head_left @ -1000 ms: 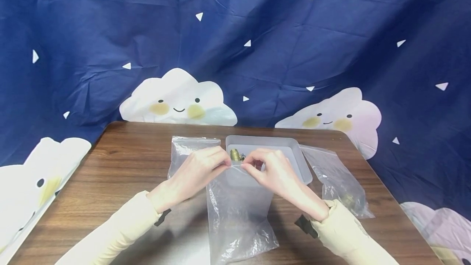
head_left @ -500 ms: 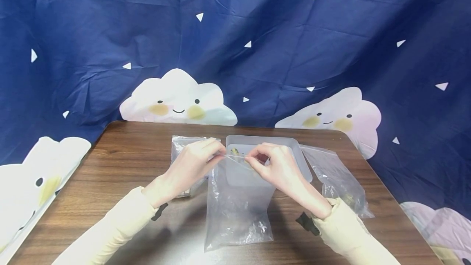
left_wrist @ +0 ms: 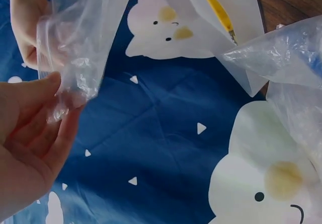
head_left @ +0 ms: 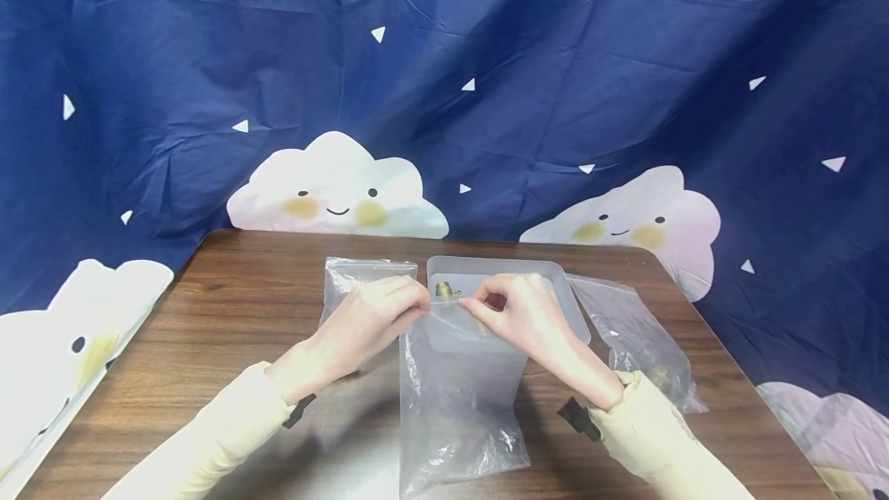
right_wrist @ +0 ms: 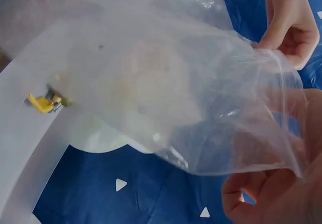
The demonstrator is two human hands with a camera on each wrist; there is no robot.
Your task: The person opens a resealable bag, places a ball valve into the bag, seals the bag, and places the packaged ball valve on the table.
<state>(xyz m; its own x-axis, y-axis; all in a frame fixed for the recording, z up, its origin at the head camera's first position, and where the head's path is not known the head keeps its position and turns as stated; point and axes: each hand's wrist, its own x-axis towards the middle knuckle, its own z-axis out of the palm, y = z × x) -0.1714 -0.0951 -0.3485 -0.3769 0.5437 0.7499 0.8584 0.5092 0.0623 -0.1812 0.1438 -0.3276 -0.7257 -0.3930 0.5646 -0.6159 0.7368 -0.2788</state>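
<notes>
A clear plastic zip bag (head_left: 458,407) hangs from both hands, its body spread toward the near side of the table. My left hand (head_left: 361,322) pinches the bag's top edge, thumb and fingers on the film in the left wrist view. My right hand (head_left: 521,315) pinches the same edge a short way to the right. Through the film, the right wrist view gives the bag as bulging between the two hands. Beyond the hands, a brass valve (head_left: 444,289) with a yellow handle (right_wrist: 41,103) lies in a translucent tray (head_left: 576,311).
Another zip bag (head_left: 340,278) lies left of the tray, partly behind my left hand. To the tray's right lies a zip bag (head_left: 618,311) with a brass-coloured piece (head_left: 658,376) inside. A blue cloud-patterned cloth (head_left: 486,21) hangs behind the brown wooden table (head_left: 243,292).
Both hands rose slightly, then came down a little, still pinching the bag. They are slightly farther apart than a second ago. The bag's lower end swung left, then back right.
</notes>
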